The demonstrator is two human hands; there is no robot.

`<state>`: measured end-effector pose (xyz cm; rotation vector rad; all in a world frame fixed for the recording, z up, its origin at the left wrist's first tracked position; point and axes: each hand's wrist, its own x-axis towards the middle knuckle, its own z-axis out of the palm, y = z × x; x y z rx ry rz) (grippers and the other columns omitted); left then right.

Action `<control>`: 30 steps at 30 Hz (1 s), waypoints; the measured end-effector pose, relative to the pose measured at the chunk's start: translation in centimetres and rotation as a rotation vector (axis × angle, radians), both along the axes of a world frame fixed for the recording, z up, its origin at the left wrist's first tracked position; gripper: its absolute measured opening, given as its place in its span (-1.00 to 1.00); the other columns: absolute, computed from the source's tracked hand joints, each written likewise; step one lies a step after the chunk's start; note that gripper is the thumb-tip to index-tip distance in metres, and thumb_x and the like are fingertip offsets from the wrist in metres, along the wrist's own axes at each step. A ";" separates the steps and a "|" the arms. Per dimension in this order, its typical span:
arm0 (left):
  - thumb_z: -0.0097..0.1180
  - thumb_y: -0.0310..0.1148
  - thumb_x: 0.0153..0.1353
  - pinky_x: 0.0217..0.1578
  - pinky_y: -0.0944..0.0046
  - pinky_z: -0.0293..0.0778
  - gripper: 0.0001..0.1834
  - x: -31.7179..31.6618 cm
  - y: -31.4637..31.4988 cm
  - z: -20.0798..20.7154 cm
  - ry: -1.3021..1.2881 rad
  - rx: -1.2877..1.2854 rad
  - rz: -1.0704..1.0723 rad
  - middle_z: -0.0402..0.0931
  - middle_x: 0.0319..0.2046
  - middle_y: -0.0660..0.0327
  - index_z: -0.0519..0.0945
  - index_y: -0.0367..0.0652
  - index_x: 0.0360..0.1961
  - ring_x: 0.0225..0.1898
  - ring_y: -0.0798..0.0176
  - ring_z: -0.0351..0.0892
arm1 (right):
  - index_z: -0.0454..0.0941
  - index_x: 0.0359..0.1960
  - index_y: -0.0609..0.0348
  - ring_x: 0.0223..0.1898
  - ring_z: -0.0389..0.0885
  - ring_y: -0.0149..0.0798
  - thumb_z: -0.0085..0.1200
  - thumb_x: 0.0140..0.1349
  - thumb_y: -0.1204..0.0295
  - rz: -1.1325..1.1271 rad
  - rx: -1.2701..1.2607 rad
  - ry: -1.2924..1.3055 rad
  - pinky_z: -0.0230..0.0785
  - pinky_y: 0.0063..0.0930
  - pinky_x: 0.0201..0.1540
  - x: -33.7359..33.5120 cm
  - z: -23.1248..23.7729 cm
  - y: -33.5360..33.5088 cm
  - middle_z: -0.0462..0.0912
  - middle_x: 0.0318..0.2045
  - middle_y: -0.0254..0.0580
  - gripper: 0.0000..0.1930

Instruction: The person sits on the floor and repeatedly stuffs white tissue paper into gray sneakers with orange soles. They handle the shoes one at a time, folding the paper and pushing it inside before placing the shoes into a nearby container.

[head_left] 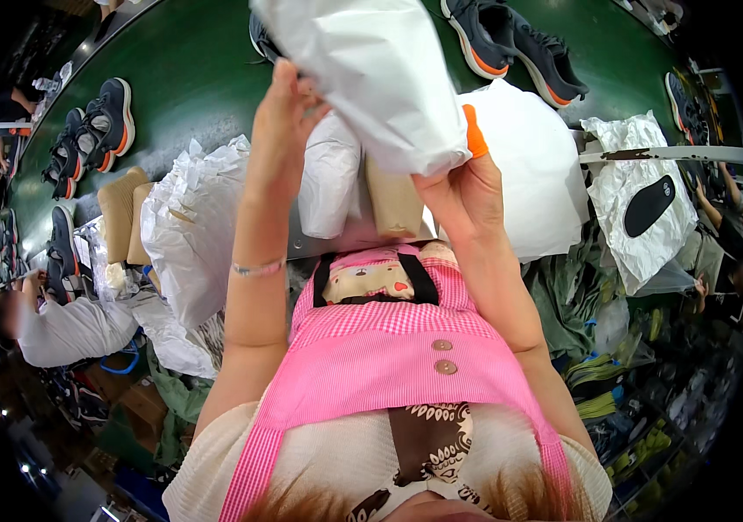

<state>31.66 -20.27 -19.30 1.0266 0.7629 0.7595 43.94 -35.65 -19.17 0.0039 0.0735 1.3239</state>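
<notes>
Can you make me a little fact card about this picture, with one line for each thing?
Left hand: up at the left edge of the white paper; I can't tell if it's gripping
Right hand: pinching the white paper's lower right corner, with an orange cover on one finger
Table: green and shiny
Shoes: dark shoes with orange and white soles, on the table
Under the held paper: a white bundle beside a tan bundle
Clothes: pink apron with two buttons
</notes>
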 end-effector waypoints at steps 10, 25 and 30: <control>-0.11 0.14 0.27 0.12 0.19 0.37 -0.35 1.7 -6.3 0.7 -0.446 -0.333 0.108 0.39 0.09 0.21 0.26 -0.13 0.19 0.09 0.24 0.43 | 0.35 0.08 0.18 -0.15 0.49 -0.48 0.00 0.32 0.30 -0.087 -0.328 -0.701 0.30 -0.61 -0.02 -2.2 -2.3 0.6 0.52 -0.13 -0.35 -0.64; 0.08 -0.11 0.25 0.06 0.18 0.30 -0.40 2.2 -6.4 -1.6 0.347 0.735 0.402 0.48 -0.05 0.01 0.31 -0.40 0.11 0.04 0.09 0.42 | 0.34 0.05 0.20 -0.21 0.60 0.01 0.34 -0.12 0.15 -0.425 -0.980 -1.858 0.43 -0.23 -0.18 -0.7 -2.1 -0.3 0.60 -0.26 0.05 -0.30; 0.07 -0.05 0.20 0.19 0.03 0.12 -0.41 2.9 1.6 -1.2 0.602 1.627 0.217 0.40 0.07 -0.09 0.43 -0.33 0.08 0.13 -0.13 0.30 | 0.39 0.00 0.17 -0.28 0.63 0.01 0.28 -0.12 0.02 -0.267 -1.047 -2.063 0.44 -0.22 -0.21 -1.3 -0.6 -1.0 0.63 -0.33 0.02 -0.32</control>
